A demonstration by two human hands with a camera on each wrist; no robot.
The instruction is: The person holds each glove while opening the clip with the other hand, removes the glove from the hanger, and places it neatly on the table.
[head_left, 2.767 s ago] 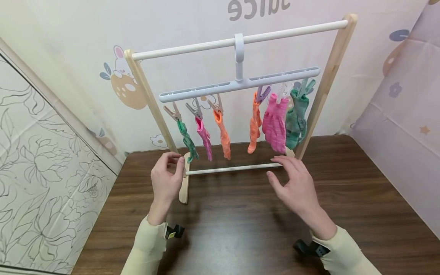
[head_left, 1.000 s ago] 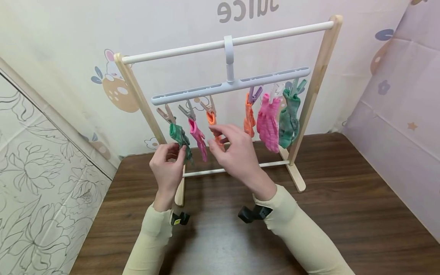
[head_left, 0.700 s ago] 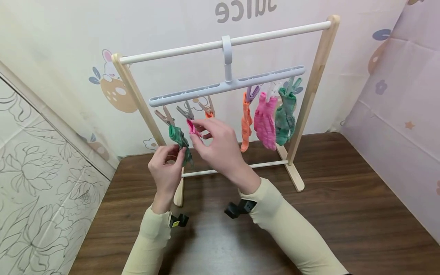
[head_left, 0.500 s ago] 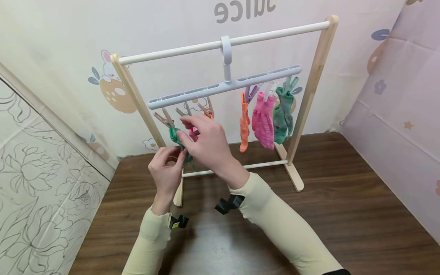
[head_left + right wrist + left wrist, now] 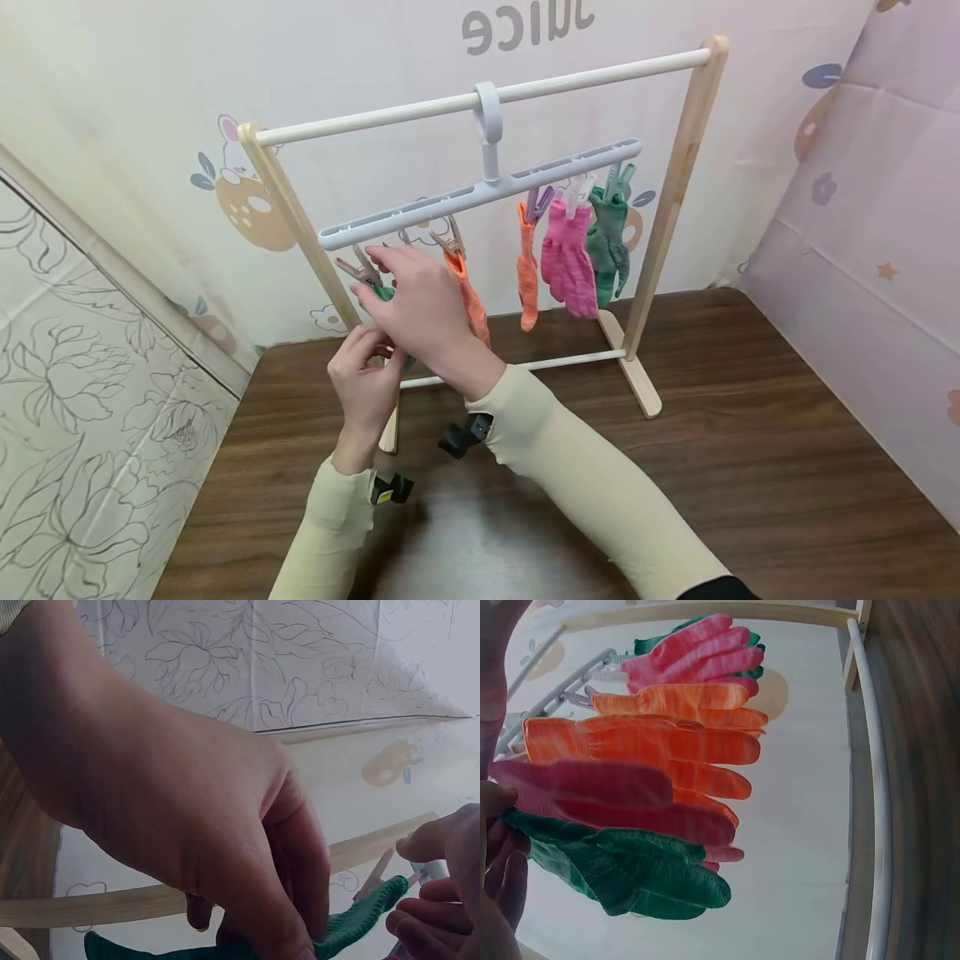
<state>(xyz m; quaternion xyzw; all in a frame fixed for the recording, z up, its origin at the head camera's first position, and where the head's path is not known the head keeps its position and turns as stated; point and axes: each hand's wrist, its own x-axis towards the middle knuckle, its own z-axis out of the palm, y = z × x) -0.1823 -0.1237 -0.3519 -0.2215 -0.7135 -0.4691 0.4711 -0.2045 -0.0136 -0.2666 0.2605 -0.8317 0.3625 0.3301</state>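
A small green glove (image 5: 645,870) hangs at the left end of the grey-blue hanger (image 5: 405,218), clipped by a beige clothespin (image 5: 362,271). My left hand (image 5: 366,379) pinches this glove partway down, as the right wrist view shows. Above it, my right hand (image 5: 423,308) is at the clothespin, its thumb and fingers apart on either side. It hides most of the green glove and, in the head view, the neighbouring pink glove (image 5: 592,787). An orange glove (image 5: 471,304) hangs just right of my right hand.
The hanger hooks over the white top bar (image 5: 600,77) of a wooden rack (image 5: 678,200). Farther right hang another orange glove (image 5: 528,275), a pink glove (image 5: 570,258) and a green glove (image 5: 609,242), each on a clothespin. The rack stands on a brown table (image 5: 600,483).
My left hand has taken hold of the green glove. My right hand has moved left, past the orange and pink gloves, to the green glove's clothespin. The hanger's left end has dipped slightly.
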